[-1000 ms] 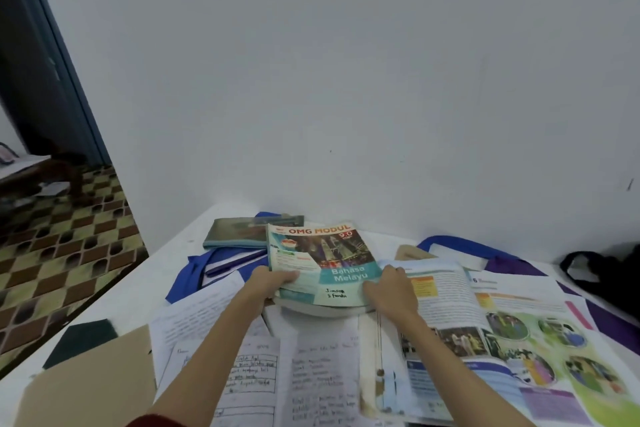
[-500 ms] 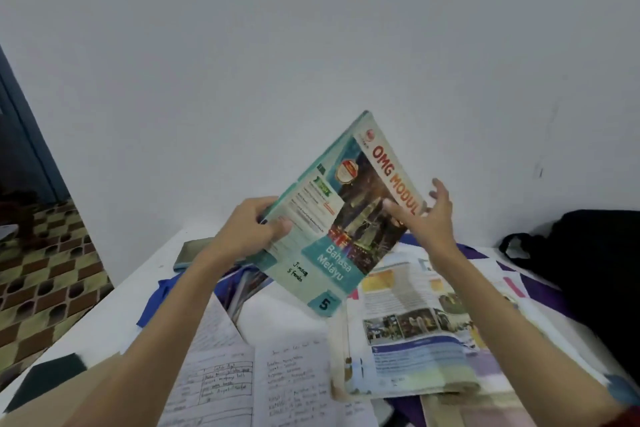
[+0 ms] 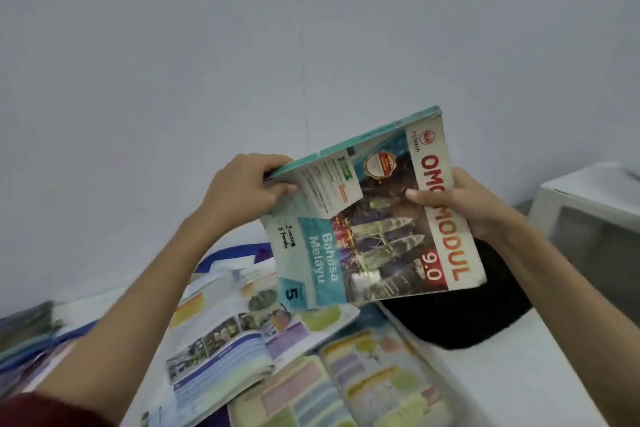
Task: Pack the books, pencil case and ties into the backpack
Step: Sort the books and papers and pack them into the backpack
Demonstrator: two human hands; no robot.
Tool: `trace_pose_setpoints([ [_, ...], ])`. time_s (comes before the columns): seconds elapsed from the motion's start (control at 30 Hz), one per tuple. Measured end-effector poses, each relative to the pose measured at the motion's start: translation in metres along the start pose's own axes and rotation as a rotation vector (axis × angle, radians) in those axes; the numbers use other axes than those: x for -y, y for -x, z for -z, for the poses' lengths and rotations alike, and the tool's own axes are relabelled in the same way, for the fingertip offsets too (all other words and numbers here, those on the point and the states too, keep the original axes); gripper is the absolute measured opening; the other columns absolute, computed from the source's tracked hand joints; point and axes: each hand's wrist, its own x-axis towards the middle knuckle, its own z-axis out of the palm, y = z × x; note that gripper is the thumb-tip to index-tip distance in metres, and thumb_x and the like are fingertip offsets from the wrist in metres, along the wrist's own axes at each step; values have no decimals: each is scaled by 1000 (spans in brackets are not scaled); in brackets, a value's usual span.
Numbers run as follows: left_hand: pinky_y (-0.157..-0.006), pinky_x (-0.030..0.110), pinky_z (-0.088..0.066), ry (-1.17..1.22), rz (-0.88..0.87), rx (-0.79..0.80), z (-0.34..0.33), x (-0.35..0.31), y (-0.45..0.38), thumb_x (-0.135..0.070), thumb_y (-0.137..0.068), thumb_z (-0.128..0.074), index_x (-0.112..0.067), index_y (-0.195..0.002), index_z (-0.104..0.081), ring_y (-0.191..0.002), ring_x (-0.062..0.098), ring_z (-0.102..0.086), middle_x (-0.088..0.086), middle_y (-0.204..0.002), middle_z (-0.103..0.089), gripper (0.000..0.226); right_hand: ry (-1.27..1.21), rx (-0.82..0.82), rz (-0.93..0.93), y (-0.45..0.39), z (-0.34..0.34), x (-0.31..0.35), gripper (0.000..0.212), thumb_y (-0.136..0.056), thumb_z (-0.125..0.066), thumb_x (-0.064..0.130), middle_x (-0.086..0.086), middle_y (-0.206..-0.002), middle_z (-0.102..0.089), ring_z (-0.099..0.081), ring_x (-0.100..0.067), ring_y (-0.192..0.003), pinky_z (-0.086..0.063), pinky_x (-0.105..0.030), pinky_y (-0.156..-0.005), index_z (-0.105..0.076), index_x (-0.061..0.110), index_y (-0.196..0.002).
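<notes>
Both hands hold the Bahasa Melayu workbook [image 3: 374,218] in the air, tilted, above the black backpack [image 3: 460,315]: left hand [image 3: 242,194] pinching its far corner, right hand [image 3: 460,204] curled round the title edge. The front cover is already folded under the left thumb. Risk: further creasing or snagging at the bag mouth, or the book dropping onto the open textbooks [image 3: 242,340] below.

I see a white flat tabletop [image 3: 502,381] carrying two open, colourfully printed textbooks, one [image 3: 221,333] overlapping the other [image 3: 346,388]. A black fabric backpack [image 3: 460,315] lies beside them, a blurred stack of books [image 3: 27,333] sits at the left edge, and blue cloth [image 3: 225,255] shows behind.
</notes>
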Motion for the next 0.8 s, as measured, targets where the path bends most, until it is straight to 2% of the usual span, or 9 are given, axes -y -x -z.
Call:
trace_pose_setpoints([
  [0.1,-80,35,-52,49,-97,-193,-60,-34,-25,-17,-89,-59,-24,-116,-60,-97,13,-58,-4,-113,-61,28,49,-159,-20,20,61,-12,12,-80,-67,8,-2,-67,-70,-67,-17,-57,-53,-27,-53,-57,11,-87],
  [0.2,-69,29,-49,68,-263,-250,-124,-77,-26,-27,-89,-58,-17,-104,-60,-89,12,-56,-4,-107,-51,19,46,-315,-86,37,126,-30,17,-83,-68,10,-11,-81,-68,-65,-25,-65,-53,-32,-59,-58,10,-96],
  [0.27,-67,31,-52,57,-305,-12,-167,-99,-17,-52,-85,-47,-22,-97,-59,-82,7,-57,-11,-97,-51,34,2,-394,-109,46,162,-43,20,-84,-67,10,-11,-82,-67,-65,-25,-63,-52,-33,-60,-56,9,-100],
  [0.37,-92,31,-46,-99,-254,524,-232,-121,4,-68,-82,-43,-31,-127,-50,-113,6,-48,-13,-124,-45,59,-80,-433,-124,55,208,-63,16,-85,-65,10,-8,-81,-66,-67,-19,-54,-54,-30,-53,-55,11,-98],
  [0.43,-102,28,-37,-139,-181,645,-268,-126,16,-58,-88,-48,-31,-143,-32,-130,9,-36,-12,-142,-31,64,-146,-425,-123,56,230,-74,15,-85,-64,8,-8,-80,-66,-67,-16,-50,-54,-27,-48,-55,11,-97],
  [0.5,-100,25,-38,-89,-100,570,-288,-121,21,-42,-94,-49,-30,-140,-40,-126,10,-43,-12,-139,-40,49,-206,-406,-128,51,243,-84,14,-85,-64,7,-6,-79,-66,-67,-16,-50,-54,-27,-48,-56,13,-94],
  [0.63,-82,25,-45,243,319,249,-306,-101,7,-16,-92,-55,-14,-102,-71,-93,14,-63,-2,-97,-70,19,-264,-303,-167,33,258,-93,15,-83,-65,6,-5,-72,-68,-67,-18,-52,-55,-28,-51,-56,13,-92],
  [0.73,-70,31,-42,747,902,-17,-290,-76,-17,-10,-93,-52,-2,-90,-66,-80,22,-57,11,-85,-64,16,-291,-178,-160,18,261,-99,13,-84,-63,6,-5,-68,-69,-67,-20,-52,-55,-26,-48,-55,11,-93],
  [0.8,-63,30,-44,1019,1120,-149,-272,-69,-34,-7,-93,-48,-2,-87,-58,-72,22,-55,11,-81,-59,13,-313,-76,-174,9,263,-104,12,-85,-62,8,-5,-68,-70,-67,-21,-53,-56,-27,-48,-54,10,-93],
])
